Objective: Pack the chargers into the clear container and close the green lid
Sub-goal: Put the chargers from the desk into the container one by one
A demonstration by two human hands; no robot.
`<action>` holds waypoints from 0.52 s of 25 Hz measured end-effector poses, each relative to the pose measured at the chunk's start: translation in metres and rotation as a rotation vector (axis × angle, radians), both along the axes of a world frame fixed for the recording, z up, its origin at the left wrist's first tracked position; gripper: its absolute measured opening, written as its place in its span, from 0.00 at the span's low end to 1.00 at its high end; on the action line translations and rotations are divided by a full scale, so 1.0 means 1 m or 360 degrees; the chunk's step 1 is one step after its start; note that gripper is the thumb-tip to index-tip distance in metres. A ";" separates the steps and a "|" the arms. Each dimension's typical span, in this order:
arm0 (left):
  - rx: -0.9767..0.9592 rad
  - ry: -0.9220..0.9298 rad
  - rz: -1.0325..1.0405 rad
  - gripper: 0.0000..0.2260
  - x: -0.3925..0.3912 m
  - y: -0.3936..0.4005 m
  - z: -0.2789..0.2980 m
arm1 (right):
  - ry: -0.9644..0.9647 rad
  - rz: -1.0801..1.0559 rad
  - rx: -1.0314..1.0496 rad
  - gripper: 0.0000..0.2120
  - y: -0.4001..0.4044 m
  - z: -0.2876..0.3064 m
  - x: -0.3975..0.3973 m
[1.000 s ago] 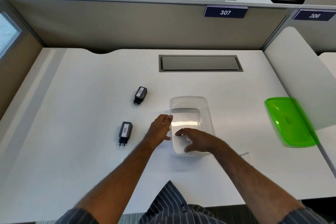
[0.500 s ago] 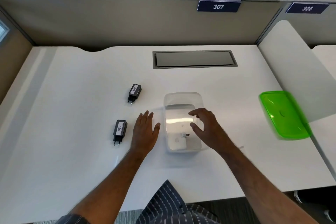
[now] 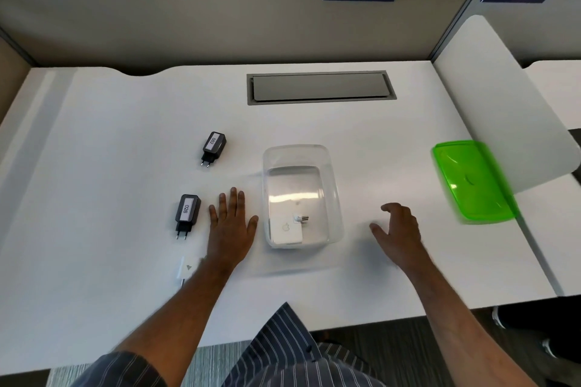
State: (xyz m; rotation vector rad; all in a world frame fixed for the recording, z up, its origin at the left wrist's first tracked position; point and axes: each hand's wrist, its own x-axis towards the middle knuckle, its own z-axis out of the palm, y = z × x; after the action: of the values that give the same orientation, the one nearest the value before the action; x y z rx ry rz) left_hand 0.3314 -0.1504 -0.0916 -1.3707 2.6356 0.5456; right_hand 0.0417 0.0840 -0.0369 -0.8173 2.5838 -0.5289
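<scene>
Right now I am resting my left hand [image 3: 232, 223] flat on the white desk [image 3: 125, 261], fingers spread and gripping nothing, just left of the clear container [image 3: 333, 185] at the centre of the frame. My right hand [image 3: 397, 228] is hovering on the container's other side, loosely cupped with the fingers curled and nothing between them.

One white charger [image 3: 286, 231] is already lying in the near end of the container, its plug pins pointing toward the far right. Two black chargers are waiting on the desk at centre left: the one labelled 026 [image 3: 187, 212] is sitting just beside my left hand, and the one labelled 002 [image 3: 213, 145] is lying further up the frame. A small white adapter [image 3: 187, 268] is peeking out just left of my left wrist. The green lid [image 3: 473, 181] is lying at the right edge of the frame, well apart from the container.

So, as I judge it, I am mid-packing, with one charger in and the rest to go. The next move is probably calling for my left hand to slide left, close around the 026 charger and carry it over the container's rim.
</scene>
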 end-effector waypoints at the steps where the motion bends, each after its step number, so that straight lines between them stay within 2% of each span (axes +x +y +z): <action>1: -0.0012 0.0002 0.0012 0.33 -0.001 0.001 -0.001 | -0.0029 -0.0028 0.0117 0.26 0.010 -0.003 -0.004; 5: 0.0004 0.0000 0.0043 0.33 -0.006 0.001 -0.006 | -0.0150 -0.0018 0.0260 0.34 0.038 -0.013 -0.014; 10: -0.0014 -0.0062 0.0129 0.32 -0.013 0.009 -0.007 | -0.0261 0.0128 0.0216 0.33 0.055 -0.016 -0.022; 13: -0.0013 -0.0054 0.0135 0.31 -0.013 0.012 -0.006 | -0.0270 0.0327 0.0326 0.37 0.059 -0.014 -0.029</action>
State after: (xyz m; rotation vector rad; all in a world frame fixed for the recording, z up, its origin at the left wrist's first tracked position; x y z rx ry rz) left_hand 0.3185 -0.1381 -0.0973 -1.4866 2.5653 0.5174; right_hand 0.0125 0.1432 -0.0513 -0.9110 2.3195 -0.2554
